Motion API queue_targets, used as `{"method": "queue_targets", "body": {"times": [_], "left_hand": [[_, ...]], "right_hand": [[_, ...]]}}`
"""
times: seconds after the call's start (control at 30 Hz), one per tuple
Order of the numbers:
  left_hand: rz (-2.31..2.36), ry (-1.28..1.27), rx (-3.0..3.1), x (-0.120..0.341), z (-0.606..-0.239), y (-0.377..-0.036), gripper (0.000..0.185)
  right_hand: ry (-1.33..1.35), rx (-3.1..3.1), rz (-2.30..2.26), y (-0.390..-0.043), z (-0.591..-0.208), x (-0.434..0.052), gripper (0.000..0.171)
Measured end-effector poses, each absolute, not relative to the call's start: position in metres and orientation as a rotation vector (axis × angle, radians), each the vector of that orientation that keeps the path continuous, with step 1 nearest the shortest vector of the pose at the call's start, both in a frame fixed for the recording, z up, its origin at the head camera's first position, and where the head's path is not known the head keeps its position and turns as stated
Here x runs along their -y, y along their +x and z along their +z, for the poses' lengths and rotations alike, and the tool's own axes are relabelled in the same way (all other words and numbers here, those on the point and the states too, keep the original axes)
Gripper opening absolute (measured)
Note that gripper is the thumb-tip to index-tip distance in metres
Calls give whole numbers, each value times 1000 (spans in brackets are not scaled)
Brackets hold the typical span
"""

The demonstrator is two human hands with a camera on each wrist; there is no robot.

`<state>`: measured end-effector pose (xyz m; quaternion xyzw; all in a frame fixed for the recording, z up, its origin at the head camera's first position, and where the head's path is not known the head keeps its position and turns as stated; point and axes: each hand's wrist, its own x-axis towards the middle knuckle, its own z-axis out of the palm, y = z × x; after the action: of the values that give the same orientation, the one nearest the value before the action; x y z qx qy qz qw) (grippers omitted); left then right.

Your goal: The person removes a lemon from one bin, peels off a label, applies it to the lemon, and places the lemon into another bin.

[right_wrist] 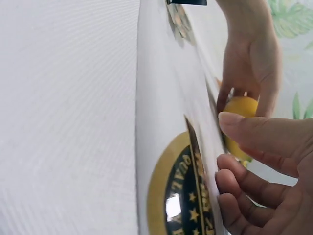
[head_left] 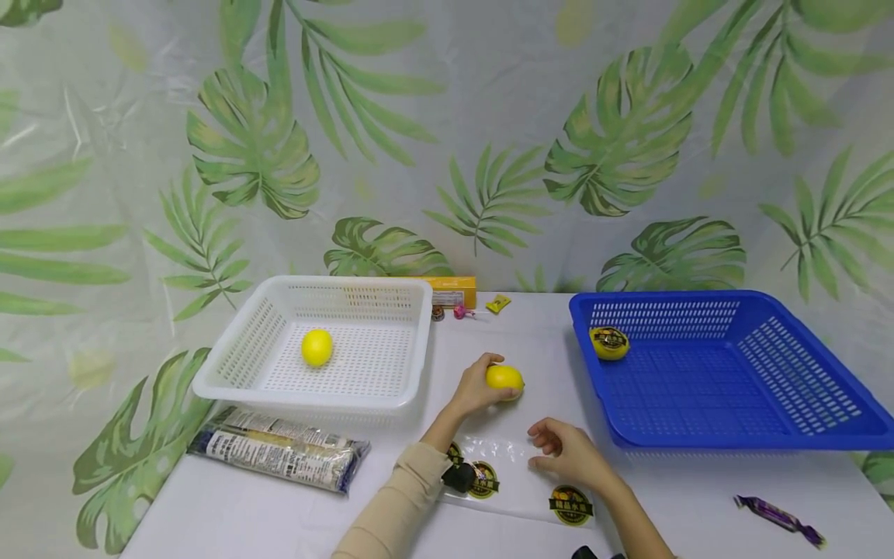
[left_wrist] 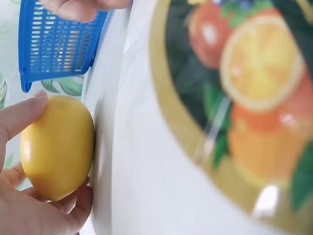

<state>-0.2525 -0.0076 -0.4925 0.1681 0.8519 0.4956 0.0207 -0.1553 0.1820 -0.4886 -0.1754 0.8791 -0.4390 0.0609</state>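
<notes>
In the head view, a yellow lemon [head_left: 504,379] is gripped by my left hand [head_left: 476,390] at the middle of the table. The left wrist view shows my thumb and fingers around the lemon [left_wrist: 58,147], which is at the tabletop. A clear plastic sheet [head_left: 517,489] with round fruit stickers [head_left: 571,505] lies just in front, partly under my left wrist. My right hand [head_left: 574,456] hovers at the sheet's right end, fingers loosely bent, holding nothing. In the right wrist view, its thumb and fingers [right_wrist: 249,181] stand apart, with the lemon behind them.
At left, a white basket [head_left: 380,397] contains one plain lemon [head_left: 317,347]. On the right, a blue basket [head_left: 604,404] contains a stickered lemon [head_left: 609,343]. A printed plastic packet [head_left: 279,450], a purple-wrapped candy [head_left: 778,520], a yellow box [head_left: 454,292], a lollipop [head_left: 461,311] and a yellow-wrapped candy [head_left: 498,303] lie around.
</notes>
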Motion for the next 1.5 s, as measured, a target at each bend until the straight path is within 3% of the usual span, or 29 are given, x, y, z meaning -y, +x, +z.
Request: {"method": "queue_targets", "body": {"times": [1.23,1.5], "left_hand": [[1603,578,-2585,41,-483,-229,66],[1493,631,-2630,68,-479,-198,50]], "right_hand": [[-432,-2748,-1202,-154,-495,-177,38],[-412,-2739,-1212,-152,-495,-178,38]]}}
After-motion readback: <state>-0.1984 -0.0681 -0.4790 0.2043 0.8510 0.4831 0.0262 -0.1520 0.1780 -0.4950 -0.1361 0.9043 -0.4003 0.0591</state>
